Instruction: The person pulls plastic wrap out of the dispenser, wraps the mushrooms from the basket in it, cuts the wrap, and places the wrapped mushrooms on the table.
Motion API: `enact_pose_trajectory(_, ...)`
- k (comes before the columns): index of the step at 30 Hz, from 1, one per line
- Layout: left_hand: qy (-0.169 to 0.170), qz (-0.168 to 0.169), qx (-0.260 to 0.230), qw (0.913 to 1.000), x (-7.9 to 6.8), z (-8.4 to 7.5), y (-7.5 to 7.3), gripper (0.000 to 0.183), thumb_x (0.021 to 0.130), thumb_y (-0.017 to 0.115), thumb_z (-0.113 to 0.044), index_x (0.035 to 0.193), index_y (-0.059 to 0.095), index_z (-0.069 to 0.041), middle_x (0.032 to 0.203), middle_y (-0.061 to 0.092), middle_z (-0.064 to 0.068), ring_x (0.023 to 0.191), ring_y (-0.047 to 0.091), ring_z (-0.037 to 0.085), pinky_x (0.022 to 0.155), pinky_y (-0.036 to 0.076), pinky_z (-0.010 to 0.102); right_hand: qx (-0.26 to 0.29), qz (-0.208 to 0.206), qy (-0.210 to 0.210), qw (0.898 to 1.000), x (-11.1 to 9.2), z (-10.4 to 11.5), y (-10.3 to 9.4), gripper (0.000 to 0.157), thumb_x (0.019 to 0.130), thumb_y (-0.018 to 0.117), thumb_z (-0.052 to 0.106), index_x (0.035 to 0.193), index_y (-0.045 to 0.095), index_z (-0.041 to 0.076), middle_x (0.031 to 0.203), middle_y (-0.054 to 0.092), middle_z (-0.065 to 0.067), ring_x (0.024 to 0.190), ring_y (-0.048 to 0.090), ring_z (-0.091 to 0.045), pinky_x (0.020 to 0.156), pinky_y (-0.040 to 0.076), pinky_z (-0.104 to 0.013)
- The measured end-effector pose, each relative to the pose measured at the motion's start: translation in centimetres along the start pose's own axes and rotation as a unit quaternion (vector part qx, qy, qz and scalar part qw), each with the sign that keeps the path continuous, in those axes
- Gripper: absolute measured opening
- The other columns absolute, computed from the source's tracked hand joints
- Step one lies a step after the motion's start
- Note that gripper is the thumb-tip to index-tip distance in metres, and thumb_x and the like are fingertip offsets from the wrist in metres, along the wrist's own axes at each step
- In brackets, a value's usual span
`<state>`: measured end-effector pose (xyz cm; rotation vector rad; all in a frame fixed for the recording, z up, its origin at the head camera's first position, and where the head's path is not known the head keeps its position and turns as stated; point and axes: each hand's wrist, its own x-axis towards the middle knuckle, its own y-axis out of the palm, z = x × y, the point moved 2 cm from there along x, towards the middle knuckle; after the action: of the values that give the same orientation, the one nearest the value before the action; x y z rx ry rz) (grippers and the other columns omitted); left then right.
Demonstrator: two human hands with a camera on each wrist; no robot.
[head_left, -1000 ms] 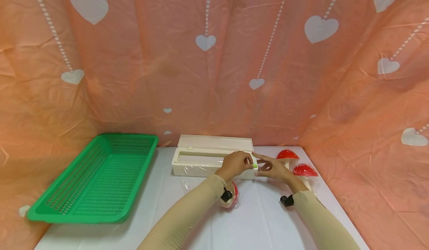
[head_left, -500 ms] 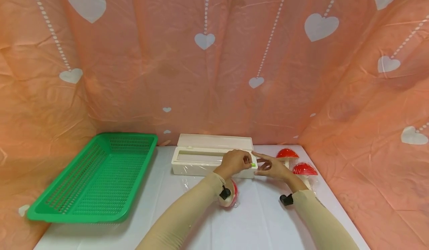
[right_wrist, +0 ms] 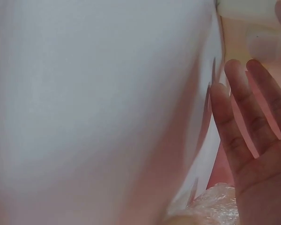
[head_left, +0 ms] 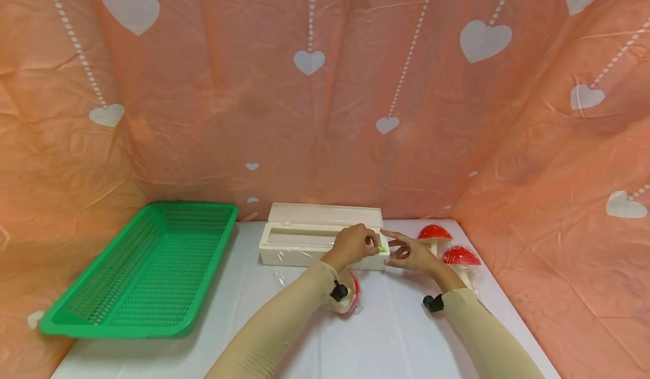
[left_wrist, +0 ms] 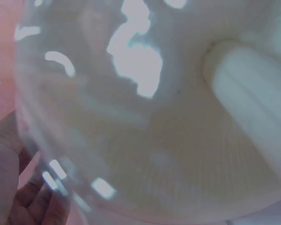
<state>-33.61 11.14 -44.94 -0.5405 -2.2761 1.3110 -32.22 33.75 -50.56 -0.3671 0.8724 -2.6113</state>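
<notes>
A white cling film dispenser (head_left: 286, 256) stands at the back middle with its lid (head_left: 325, 214) raised. My left hand (head_left: 351, 245) reaches to its right part and pinches a small green slide cutter (head_left: 382, 249) on the front edge. My right hand (head_left: 415, 255) is at the dispenser's right end, thumb and index finger spread at its corners, the other fingers extended in the right wrist view. Clear film hangs from the front. Under my left wrist lies a red-capped toy mushroom (head_left: 350, 305); its pale gilled underside (left_wrist: 192, 154) and stem (left_wrist: 257, 98) fill the left wrist view behind shiny film.
Two more red-capped mushrooms (head_left: 434, 232) in clear wrap stand at the right, close to my right forearm. A green plastic basket (head_left: 195, 289) takes up the table's left side. Orange cloth (head_left: 228, 114) with white hearts encloses the back and sides.
My left hand has slid slightly left along the dispenser's edge with the green cutter. The right hand stays at the dispenser's end.
</notes>
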Motion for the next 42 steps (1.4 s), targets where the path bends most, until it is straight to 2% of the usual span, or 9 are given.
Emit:
enact_pose_trajectory(5,0.013,0.006,-0.023,0.9996,0.0,0.2,0.0,0.010,0.093,0.085,-0.024,0.089,0.078,-0.020,0.075,0.059,-0.012,0.072,0.052,0.004,0.068,0.041,0.023,0.008,0.004,0.009,1.000,0.0,0.2,0.0,0.082,0.091,0.087,0.011,0.161,0.045,0.005,0.133,0.067,-0.028,0.097,0.073,-0.027,0.086,0.059,-0.023)
enact_pose_trajectory(12,0.039,0.011,-0.020,0.9990,0.0,0.2,-0.3,0.010,0.094,0.083,-0.018,0.088,0.075,-0.017,0.075,0.061,-0.011,0.075,0.054,0.005,0.072,0.045,0.023,0.008,0.008,0.008,1.000,0.0,0.3,-0.2,0.082,0.091,0.087,0.012,0.161,0.046,0.005,0.133,0.067,-0.027,0.097,0.073,-0.027,0.086,0.059,-0.023)
enact_pose_trajectory(20,0.034,0.013,-0.033,0.9988,-0.2,0.4,-0.2,0.008,0.093,0.082,-0.014,0.091,0.075,-0.016,0.080,0.064,-0.008,0.076,0.055,0.005,0.074,0.046,0.022,-0.005,0.005,-0.011,1.000,0.0,0.4,0.0,0.078,0.092,0.086,0.012,0.159,0.047,0.006,0.131,0.066,-0.028,0.094,0.073,-0.025,0.084,0.061,-0.026)
enact_pose_trajectory(26,0.025,0.010,-0.044,0.9987,-0.4,0.5,-0.1,0.007,0.093,0.082,-0.015,0.092,0.076,-0.014,0.081,0.066,-0.007,0.076,0.055,0.005,0.075,0.047,0.022,-0.008,0.024,-0.031,0.999,0.2,1.0,0.9,0.070,0.093,0.085,0.012,0.155,0.052,0.005,0.128,0.061,-0.017,0.092,0.064,-0.019,0.076,0.059,-0.029)
enact_pose_trajectory(32,0.031,0.009,-0.044,0.9985,-0.4,0.7,-0.2,0.006,0.093,0.082,-0.016,0.093,0.077,-0.013,0.079,0.065,-0.008,0.076,0.056,0.005,0.075,0.047,0.022,-0.017,-0.005,-0.053,0.998,1.0,1.0,1.6,0.068,0.087,0.091,0.013,0.147,0.060,0.005,0.120,0.060,-0.011,0.077,0.057,-0.012,0.066,0.053,-0.025)
enact_pose_trajectory(37,0.035,0.007,-0.049,0.9981,-0.3,0.8,-0.1,0.006,0.092,0.083,-0.014,0.094,0.078,-0.012,0.080,0.066,-0.007,0.077,0.056,0.005,0.077,0.048,0.022,-0.010,-0.026,-0.070,0.997,1.3,0.6,1.9,0.064,0.085,0.092,0.008,0.141,0.063,0.002,0.118,0.061,-0.014,0.077,0.056,-0.013,0.065,0.052,-0.022)
enact_pose_trajectory(42,0.027,0.011,-0.061,0.9977,-0.3,0.9,-0.1,0.005,0.092,0.083,-0.013,0.094,0.078,-0.011,0.083,0.067,-0.004,0.078,0.056,0.006,0.076,0.049,0.022,0.002,-0.025,-0.078,0.997,1.4,0.6,1.7,0.060,0.086,0.090,0.003,0.140,0.065,0.000,0.112,0.061,-0.014,0.078,0.055,-0.016,0.067,0.052,-0.022)
